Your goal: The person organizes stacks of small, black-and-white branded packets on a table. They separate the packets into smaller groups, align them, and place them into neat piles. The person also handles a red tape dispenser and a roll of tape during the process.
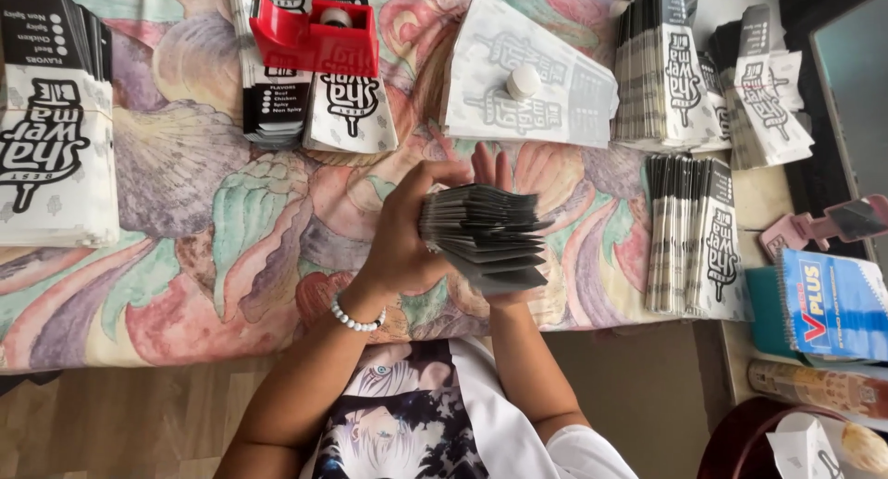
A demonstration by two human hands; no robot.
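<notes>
Grey fanned stack of paper sleeves [486,239] clasped between both hands: left hand [402,243] fingers wrapped over its edge, right hand [495,169] fingers supporting behind, above floral-clothed table [185,211].

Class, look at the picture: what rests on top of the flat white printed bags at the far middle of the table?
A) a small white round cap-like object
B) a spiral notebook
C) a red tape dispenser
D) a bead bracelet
A: a small white round object sits on the flat white printed bags, while the red tape dispenser stands on other stacks further left.
</notes>
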